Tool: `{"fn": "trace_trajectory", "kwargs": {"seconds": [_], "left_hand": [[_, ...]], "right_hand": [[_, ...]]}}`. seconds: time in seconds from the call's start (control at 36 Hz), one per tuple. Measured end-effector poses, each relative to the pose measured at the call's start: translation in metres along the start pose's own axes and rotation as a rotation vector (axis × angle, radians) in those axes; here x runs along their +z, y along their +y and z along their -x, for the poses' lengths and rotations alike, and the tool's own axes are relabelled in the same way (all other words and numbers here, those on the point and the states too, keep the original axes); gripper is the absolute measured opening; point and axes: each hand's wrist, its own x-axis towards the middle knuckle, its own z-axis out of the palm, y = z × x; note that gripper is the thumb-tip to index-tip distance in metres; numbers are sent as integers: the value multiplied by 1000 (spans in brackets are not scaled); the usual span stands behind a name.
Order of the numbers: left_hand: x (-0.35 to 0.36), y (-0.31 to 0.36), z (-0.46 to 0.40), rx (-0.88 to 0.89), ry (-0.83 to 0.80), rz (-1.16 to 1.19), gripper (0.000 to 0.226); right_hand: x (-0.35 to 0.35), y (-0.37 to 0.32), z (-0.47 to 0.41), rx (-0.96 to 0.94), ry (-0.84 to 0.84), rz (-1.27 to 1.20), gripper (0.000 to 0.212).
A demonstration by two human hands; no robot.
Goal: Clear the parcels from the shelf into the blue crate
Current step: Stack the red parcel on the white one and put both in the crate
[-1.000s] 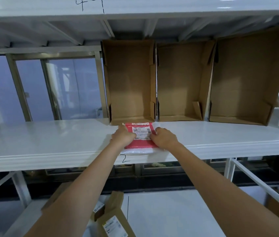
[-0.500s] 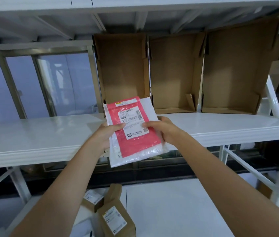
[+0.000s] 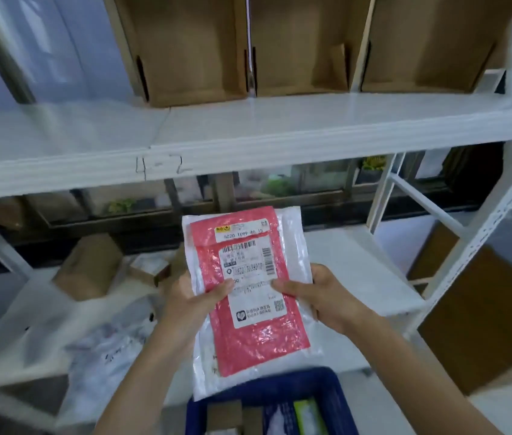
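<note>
Head view, the only one: both hands hold a flat parcel (image 3: 250,296) in front of the body, below the white shelf (image 3: 280,136) and above the blue crate (image 3: 336,390). The left hand (image 3: 193,304) grips its left edge with the thumb laid over the front, and the right hand (image 3: 317,296) grips the right edge the same way, thumb on the printed label. The two hands are apart, one on each side, both clamped on the parcel. It looks like a red bubble mailer lying on a slightly larger white one; whether these are two parcels or one I cannot tell.

The parcel's lower edge overlaps the crate's far rim in the picture, and the crate already holds a few items: something brown and something green and white, too blurred to name.

As a judgement, the task is well along. The upper shelf board shows only three cardboard bins (image 3: 185,48), all apparently empty, so that level seems cleared. What is left is to drop this parcel into the crate. On the lower shelf, brown boxes (image 3: 91,268) and pale plastic bags (image 3: 104,346) lie at the left; if they count, more trips remain.
</note>
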Motion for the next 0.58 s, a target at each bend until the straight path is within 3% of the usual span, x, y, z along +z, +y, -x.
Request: {"fn": "trace_trajectory", "kwargs": {"seconds": [0.08, 0.19, 0.22, 0.36, 0.58], "left_hand": [[5, -58, 8, -135, -47, 22, 39], [10, -137, 3, -386, -157, 92, 82], [12, -161, 1, -443, -182, 78, 83], [33, -262, -7, -575, -118, -42, 29], [62, -423, -19, -699, -42, -98, 31]], "right_hand": [[-12, 60, 8, 127, 36, -60, 32], [-38, 137, 6, 269, 131, -147, 29], [-44, 159, 4, 306, 156, -164, 29], [-71, 247, -8, 448, 257, -150, 30], [-120, 402, -32, 553, 346, 14, 25]]}}
